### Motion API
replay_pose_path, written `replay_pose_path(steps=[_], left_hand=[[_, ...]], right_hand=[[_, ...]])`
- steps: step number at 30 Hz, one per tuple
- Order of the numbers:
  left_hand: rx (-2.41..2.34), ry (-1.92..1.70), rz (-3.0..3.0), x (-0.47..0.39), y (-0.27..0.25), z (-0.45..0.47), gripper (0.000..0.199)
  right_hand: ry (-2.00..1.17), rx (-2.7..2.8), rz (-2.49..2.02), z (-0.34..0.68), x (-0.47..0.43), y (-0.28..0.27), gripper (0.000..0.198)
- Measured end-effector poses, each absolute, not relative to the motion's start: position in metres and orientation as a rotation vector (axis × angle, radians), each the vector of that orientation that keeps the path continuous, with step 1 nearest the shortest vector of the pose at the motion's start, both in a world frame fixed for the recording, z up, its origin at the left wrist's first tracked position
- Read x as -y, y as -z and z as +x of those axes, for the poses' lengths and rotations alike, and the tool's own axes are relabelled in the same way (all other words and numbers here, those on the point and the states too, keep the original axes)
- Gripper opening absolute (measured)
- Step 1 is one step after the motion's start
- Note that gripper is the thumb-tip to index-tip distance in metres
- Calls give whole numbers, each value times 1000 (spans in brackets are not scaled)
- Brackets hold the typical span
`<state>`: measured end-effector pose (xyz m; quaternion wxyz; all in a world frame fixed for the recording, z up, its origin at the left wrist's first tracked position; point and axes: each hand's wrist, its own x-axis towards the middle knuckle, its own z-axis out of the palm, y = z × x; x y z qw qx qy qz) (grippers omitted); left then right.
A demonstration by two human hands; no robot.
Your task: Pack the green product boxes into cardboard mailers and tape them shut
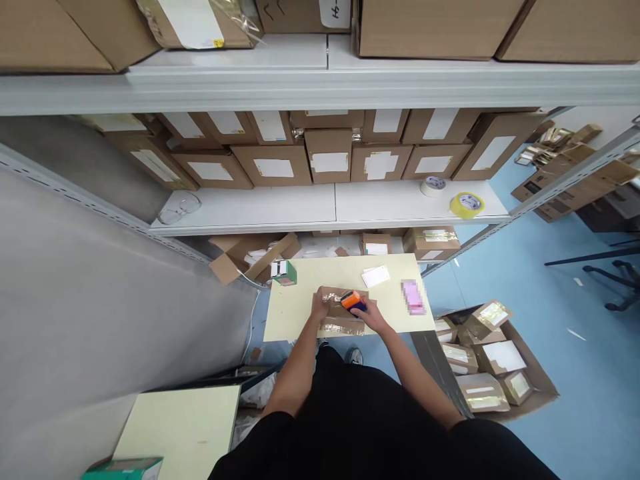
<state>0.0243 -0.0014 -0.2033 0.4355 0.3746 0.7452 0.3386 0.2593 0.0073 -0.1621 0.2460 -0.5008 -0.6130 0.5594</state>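
A cardboard box (342, 327) with shiny clear tape on it lies on the pale yellow tabletop (285, 317) in front of me. My left hand (321, 307) grips the box's left edge. In my right hand (369, 315) is a small orange and dark blue block-shaped object (353, 301), held tilted over the box; I cannot make out its exact kind. White paper labels (375, 276) lie just beyond the box. To the right sits a pink item (413, 297), blurred out. A small green and white box (284, 272) stands at the table's far left corner.
A white shelf (260, 205) with rows of labelled cartons (278, 167) rises behind the table. It carries a yellow tape roll (467, 205), a white tape roll (433, 186) and glasses (180, 208). A large carton (543, 393) of packed boxes stands at right.
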Motion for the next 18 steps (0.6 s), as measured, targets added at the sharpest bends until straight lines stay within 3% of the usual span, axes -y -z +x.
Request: replay_pose_path(steps=[3, 6, 12, 18], left_hand=[[-1960, -889, 1012, 7, 196, 20, 72], [-2079, -977, 1030, 10, 185, 20, 55], [-1581, -697, 678, -2, 174, 33, 79], [-1343, -950, 608, -8, 171, 42, 53]], right_hand=[[-1515, 1715, -1328, 265, -4, 169, 54], [-1498, 1769, -1295, 267, -2, 168, 56], [-1496, 1778, -1250, 266, 1, 168, 58], [-1479, 1777, -1241, 267, 4, 166, 55]])
